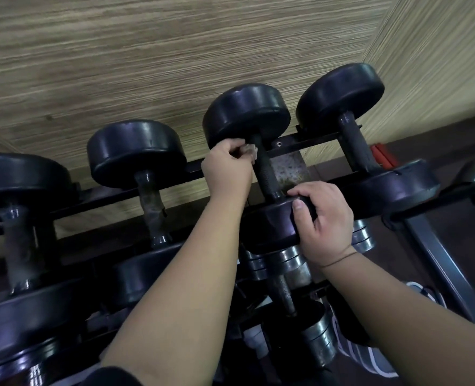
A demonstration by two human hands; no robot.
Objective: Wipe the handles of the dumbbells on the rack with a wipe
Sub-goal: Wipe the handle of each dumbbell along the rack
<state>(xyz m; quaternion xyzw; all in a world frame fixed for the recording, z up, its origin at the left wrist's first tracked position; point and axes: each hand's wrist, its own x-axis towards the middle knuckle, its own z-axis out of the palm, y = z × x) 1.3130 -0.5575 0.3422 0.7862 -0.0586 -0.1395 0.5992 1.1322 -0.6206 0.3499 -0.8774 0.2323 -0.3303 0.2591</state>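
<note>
Several black dumbbells lie across the top rails of a black rack [308, 140]. My left hand [226, 171] pinches a small crumpled wipe [249, 151] against the far end of the knurled handle [265, 171] of the third dumbbell, just below its far head [246, 112]. My right hand [324, 218] grips the rim of that dumbbell's near head [269, 227], fingers curled over its top edge. Left of it sits a dumbbell with a worn, wrapped handle [151, 207], and right of it one with a dark handle [354, 146].
A wood-grain wall [147, 65] stands close behind the rack. Chrome plate dumbbells [289, 263] lie on a lower tier under my right hand. A striped shoe [356, 355] shows at the bottom right, a red object [384, 157] beyond the right dumbbell, and a metal frame [442, 263] runs along the right.
</note>
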